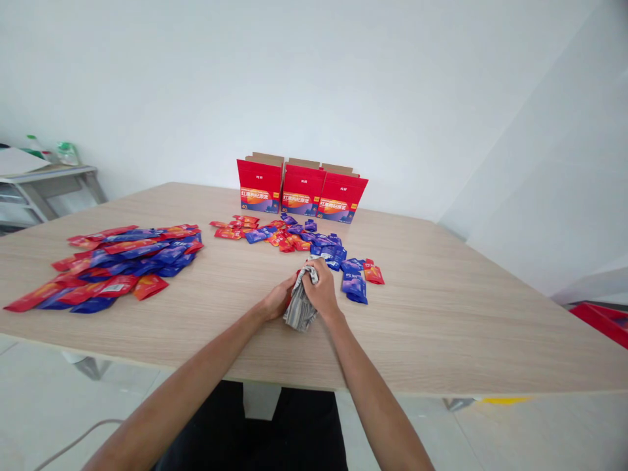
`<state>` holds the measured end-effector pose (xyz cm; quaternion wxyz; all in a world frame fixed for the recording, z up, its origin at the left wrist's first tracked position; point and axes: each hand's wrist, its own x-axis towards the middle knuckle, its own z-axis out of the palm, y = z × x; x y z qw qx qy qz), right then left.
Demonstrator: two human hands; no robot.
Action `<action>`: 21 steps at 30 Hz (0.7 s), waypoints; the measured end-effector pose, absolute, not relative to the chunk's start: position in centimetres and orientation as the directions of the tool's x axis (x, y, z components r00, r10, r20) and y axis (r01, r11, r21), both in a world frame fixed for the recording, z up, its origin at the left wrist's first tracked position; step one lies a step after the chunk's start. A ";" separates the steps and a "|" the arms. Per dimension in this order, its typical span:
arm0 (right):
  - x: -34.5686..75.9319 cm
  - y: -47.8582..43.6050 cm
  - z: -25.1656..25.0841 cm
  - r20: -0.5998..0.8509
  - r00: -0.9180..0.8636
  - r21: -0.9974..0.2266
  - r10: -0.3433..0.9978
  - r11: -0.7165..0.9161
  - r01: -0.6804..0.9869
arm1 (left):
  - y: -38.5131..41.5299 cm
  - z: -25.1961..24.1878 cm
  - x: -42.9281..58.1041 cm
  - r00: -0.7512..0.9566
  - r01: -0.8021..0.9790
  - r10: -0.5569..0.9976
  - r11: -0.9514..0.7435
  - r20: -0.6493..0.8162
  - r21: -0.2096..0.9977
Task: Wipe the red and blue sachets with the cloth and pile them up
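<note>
My right hand point(321, 288) is closed around a crumpled grey striped cloth point(300, 313), which hangs down toward the tabletop. Beside it, my left hand point(279, 299) has its fingers wrapped round a red packet, mostly hidden by the cloth and fingers; only slivers of red show. The two hands meet at the cloth, over the near middle of the table. Just beyond them lie small blue sachets point(330, 254) and red sachets point(287, 242) in a loose scatter. A blue sachet point(354, 286) and a red sachet point(373, 271) are right of my right hand.
Three red open-topped boxes, a left box point(259, 186), a middle box point(303, 190) and a right box point(341, 196), stand near the wall. A pile of long red and blue sachets point(132, 255) covers the table's left part. A side table point(59, 171) holds bottles.
</note>
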<state>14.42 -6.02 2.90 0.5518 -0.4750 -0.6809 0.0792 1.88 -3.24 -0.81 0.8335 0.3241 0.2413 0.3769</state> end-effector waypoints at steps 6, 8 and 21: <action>13.4 -6.2 2.3 0.545 -0.315 -0.594 0.777 0.623 0.508 | -2.0 -0.8 1.1 0.486 -0.556 0.860 0.443 -0.158 0.704; 12.9 -6.3 1.8 0.475 -0.443 -0.580 0.760 0.649 0.492 | -1.5 -0.5 0.8 0.402 -0.576 0.897 0.403 -0.182 0.711; 13.7 -6.4 2.4 0.506 -0.410 -0.564 0.759 0.651 0.509 | 3.4 3.0 -5.2 -0.132 -0.075 0.988 0.072 -0.081 0.995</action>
